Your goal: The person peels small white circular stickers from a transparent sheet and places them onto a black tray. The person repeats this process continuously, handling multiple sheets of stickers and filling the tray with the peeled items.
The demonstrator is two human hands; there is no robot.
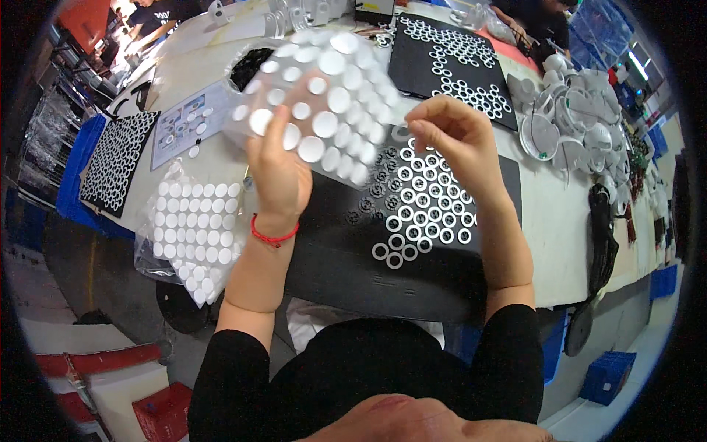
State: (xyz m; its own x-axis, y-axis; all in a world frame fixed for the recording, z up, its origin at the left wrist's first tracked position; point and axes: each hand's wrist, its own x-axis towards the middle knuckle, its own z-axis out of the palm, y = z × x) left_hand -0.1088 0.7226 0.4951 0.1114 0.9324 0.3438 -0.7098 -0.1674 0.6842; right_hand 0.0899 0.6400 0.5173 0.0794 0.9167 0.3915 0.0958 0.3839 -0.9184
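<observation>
My left hand (pixel 280 177), a red cord bracelet at its wrist, holds up a translucent sheet of round white stickers (pixel 337 99) by its near edge. Just off the sheet's right side, my right hand (pixel 462 140) has its thumb and index finger drawn together in a pinch. Whether anything small sits between those fingertips, I cannot make out. Below both hands lies a black board (pixel 331 254) bearing many white rings (pixel 420 197) packed in rows. Small dark round parts (pixel 377 186) lie along the left of the rings, partly hidden by the raised sheet.
More sticker sheets (pixel 195 225) rest on a plastic bag at the left table edge. Ring-covered black boards stand at far left (pixel 118 162) and far right (pixel 412 70). White housings with wires (pixel 567 118) are heaped at right. A co-worker's hand (pixel 518 29) works across the table.
</observation>
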